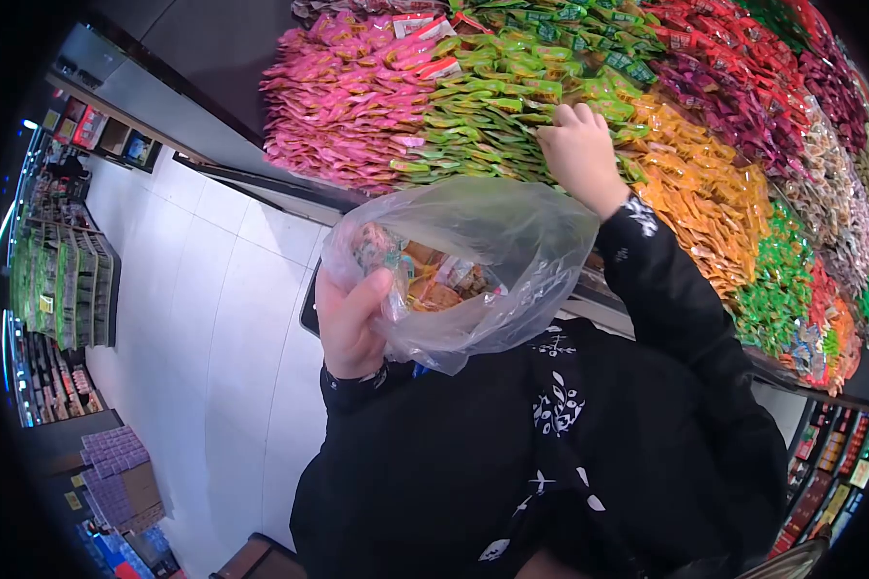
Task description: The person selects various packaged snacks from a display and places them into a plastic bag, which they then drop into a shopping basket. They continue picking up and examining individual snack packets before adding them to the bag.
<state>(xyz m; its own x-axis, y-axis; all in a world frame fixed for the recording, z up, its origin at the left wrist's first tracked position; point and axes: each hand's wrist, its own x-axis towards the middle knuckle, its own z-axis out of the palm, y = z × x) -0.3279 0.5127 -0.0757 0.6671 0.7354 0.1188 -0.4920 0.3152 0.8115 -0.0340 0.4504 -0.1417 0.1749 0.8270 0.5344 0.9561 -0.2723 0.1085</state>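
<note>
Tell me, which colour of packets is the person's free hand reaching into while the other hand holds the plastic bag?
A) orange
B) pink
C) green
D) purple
C: the right hand has its fingers curled into the pile of green packets, while the left hand grips the clear plastic bag.

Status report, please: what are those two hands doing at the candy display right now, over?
Left hand shut on clear plastic bag holding wrapped snacks. Right hand curled into green packets; grip unclear. Nothing in the way.
</note>
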